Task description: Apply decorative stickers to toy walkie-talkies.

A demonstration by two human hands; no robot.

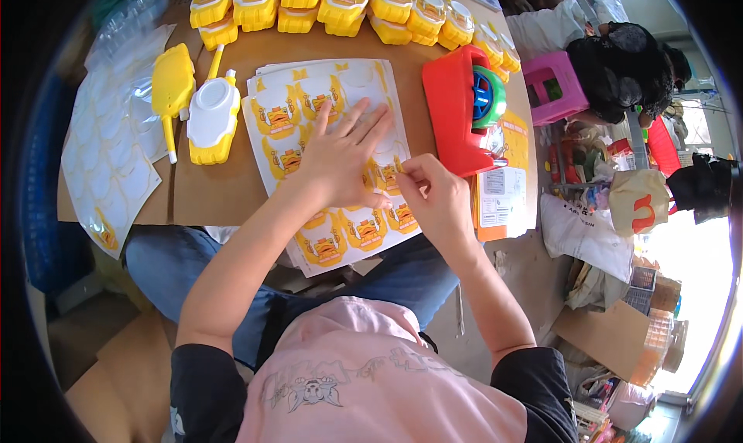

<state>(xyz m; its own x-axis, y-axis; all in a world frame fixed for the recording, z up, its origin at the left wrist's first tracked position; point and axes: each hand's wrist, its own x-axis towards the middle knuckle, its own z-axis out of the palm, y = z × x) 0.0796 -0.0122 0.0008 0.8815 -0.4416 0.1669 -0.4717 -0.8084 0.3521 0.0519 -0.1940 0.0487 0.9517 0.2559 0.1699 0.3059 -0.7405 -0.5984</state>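
Note:
On the cardboard-topped table lies a stack of sticker sheets [357, 76] printed with yellow and orange cartoon stickers; a few spots at its top are bare. My left hand [331, 163] presses flat on the top sheet with its fingers spread. At the sheet's right side, the thumb and forefinger of my right hand [439, 199] pinch the edge of a yellow sticker [385, 174]; how far it is lifted I cannot tell. To the left of the sheets lie a white-faced yellow toy [213, 122] shaped like a walkie-talkie and a similar yellow one [172, 83], turned over.
A red tape dispenser [451, 110] stands right of the sheets, beside an orange packet [512, 145] with a white label. Rows of yellow toys [340, 6] line the far edge. Mostly bare sticker backing [116, 149] hangs over the left edge. A pink stool [555, 87] stands beyond.

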